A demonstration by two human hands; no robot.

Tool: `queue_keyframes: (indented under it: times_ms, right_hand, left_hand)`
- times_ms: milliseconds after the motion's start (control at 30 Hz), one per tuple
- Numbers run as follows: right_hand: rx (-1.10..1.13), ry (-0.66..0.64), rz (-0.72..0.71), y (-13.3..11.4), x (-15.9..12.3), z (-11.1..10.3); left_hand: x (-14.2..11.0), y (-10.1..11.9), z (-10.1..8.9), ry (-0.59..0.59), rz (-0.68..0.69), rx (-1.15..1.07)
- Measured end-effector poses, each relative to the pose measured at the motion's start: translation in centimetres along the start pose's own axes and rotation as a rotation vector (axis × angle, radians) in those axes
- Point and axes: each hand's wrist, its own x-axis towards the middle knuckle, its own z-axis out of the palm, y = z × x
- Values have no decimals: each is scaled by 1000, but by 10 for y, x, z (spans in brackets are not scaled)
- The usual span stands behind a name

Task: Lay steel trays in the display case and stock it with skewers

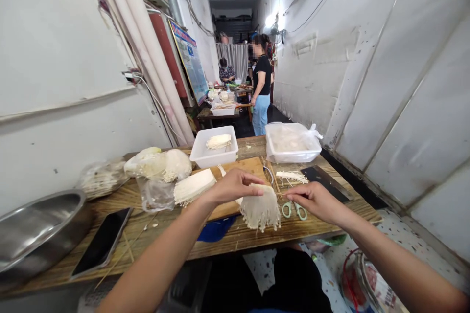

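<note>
My left hand point(235, 185) is closed over the top of a bunch of enoki mushrooms point(260, 211), whose caps hang down over the front edge of the wooden cutting board point(245, 165). My right hand point(316, 200) is closed in a pinch on a thin bamboo skewer point(285, 194) that points left into the bunch. Green-handled scissors point(293, 210) lie just below my right hand. A small bundle of mushrooms point(291, 176) rests right of the board.
On the bamboo table point(176, 234) sit a white tub point(215, 151) with mushrooms, a bag-lined tub point(292, 143), bagged enoki point(161, 165), a cut bunch point(193, 187), a cleaver point(325, 182), a phone point(103, 242) and a steel bowl point(36, 234). Two people point(261, 90) work down the corridor.
</note>
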Motion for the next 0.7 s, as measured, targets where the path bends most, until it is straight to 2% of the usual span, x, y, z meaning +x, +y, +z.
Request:
queue_keyframes:
  times_ms: [100, 233, 533, 633, 700]
  right_hand:
    - [-56, 2, -16, -3, 3, 1]
    - [-113, 10, -39, -5, 2, 4]
    - [-317, 50, -47, -8, -7, 7]
    - [-277, 50, -54, -7, -7, 7]
    - [-202, 58, -54, -5, -7, 6]
  left_hand:
    - [4, 17, -3, -54, 111, 326]
    - [8, 28, 2, -101, 106, 566]
    - [10, 20, 18, -112, 135, 562]
    - [10, 22, 9, -159, 114, 460]
    - [9, 27, -4, -105, 111, 362]
